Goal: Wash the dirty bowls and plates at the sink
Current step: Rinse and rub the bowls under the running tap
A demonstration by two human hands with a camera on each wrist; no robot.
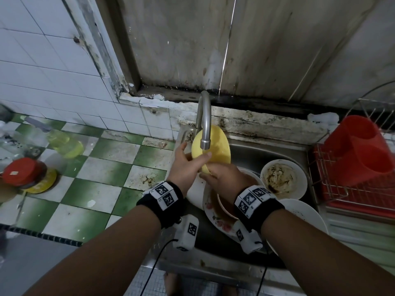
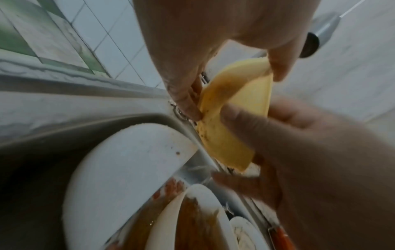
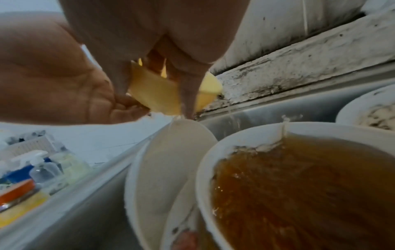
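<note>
Yellow plate: a yellow plate (image 1: 215, 146) is held tilted on edge over the sink (image 1: 252, 150), directly under the spout of the faucet (image 1: 204, 122); specks of dirt are seen along its rim in the left wrist view.
Left hand: the left hand (image 1: 186, 165) is curled around the plate's left rim, thumb across the front, fingers behind.
Right hand: the right hand (image 1: 224, 178) is closed on the lower edge, fingers pinching the rim from below.
Handling: the plate is judged light, stiff and probably plastic; once wet it is likely to be slippery, so hold is best taken at the rim on opposite sides, as is done now.
Stack below: just beneath the hands a white bowl (image 1: 195, 191) leans on a flowered plate (image 1: 215, 218), and a bowl of brown liquid (image 3: 299, 186) sits on it; these are judged breakable and easy to knock.
Other dishes: a soiled white bowl (image 1: 283, 178) and a white plate (image 1: 307, 212) are crowded into the right side of the sink.
Open room: little free space is left in the basin; the faucet spout is just beside the plate's upper rim, so turning room is judged tight.
Surroundings: a checkered counter (image 1: 102, 174) lies to the left with bottles and a red-lidded jar (image 1: 23, 174); a wire rack with a red holder (image 1: 359, 150) stands to the right.
</note>
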